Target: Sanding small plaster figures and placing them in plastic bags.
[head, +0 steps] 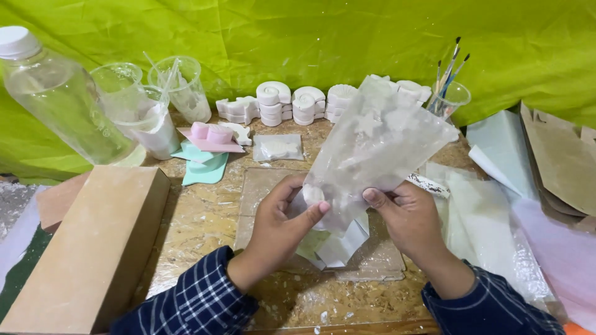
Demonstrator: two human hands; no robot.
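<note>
The clear plastic bag (pixel 379 146) is held up over the middle of the worktop (pixel 205 214), its lower end gathered between both hands and its upper end standing free toward the green backdrop (pixel 323 37). Small white cast pieces, one of them star-shaped, can be made out through the film. The bag is judged to be very light, soft and crinkly, and probably slippery, so it would best be taken by the gathered film at the lower end instead of by the loose top. The casts inside look brittle, like plaster, and should not be squeezed through the plastic.

The left hand (pixel 279 226) is closed in a pinch: a small round white cast (pixel 312 194) is held between thumb and fingers (pixel 284 193) right against the bag's lower corner. The right hand (pixel 410 217) is closed on the bag's lower edge, the thumb pressed flat on the film and the other fingers curled behind it.

Below the hands a clear sheet (pixel 261 186) lies on the worktop with folded white paper (pixel 338 245) on it. Behind the bag, shell-shaped white casts (pixel 292 102) are stacked in a row. To the left stand a capped clear bottle (pixel 59 93), plastic cups (pixel 146 105) and a brown cardboard box (pixel 93 248); pink and mint moulds (pixel 211 146) lie near them. A cup of paintbrushes (pixel 448 93) stands to the right.
</note>
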